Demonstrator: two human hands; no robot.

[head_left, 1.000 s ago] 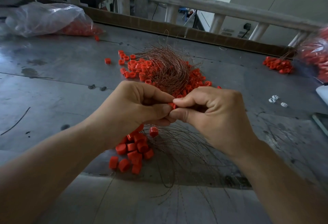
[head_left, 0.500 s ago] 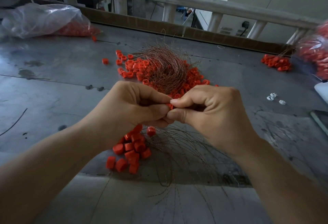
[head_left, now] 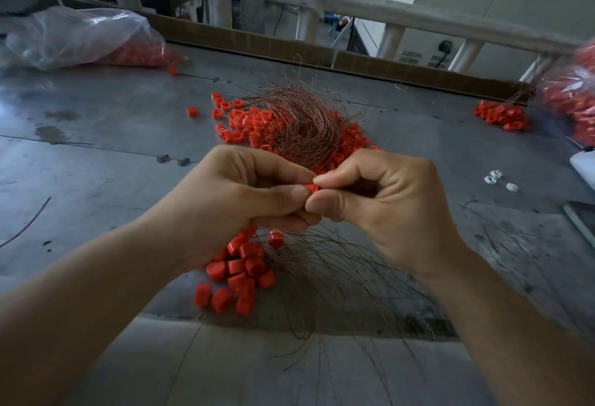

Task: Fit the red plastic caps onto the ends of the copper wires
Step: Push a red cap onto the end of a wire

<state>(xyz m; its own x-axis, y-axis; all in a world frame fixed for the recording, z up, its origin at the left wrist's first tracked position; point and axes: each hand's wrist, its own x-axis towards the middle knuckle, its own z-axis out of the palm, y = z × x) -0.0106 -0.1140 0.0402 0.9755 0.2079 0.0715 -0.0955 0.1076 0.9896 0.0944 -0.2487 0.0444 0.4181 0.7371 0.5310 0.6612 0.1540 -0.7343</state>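
While the left hand and right hand both pinch one red cap, I'd guess mid-fitting; next, press it fully home.

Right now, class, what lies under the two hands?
A pile of red caps sits under the left hand; loose copper wires fan out under the right hand. Both hands pinch one red cap. The table directly beneath the palms is covered.
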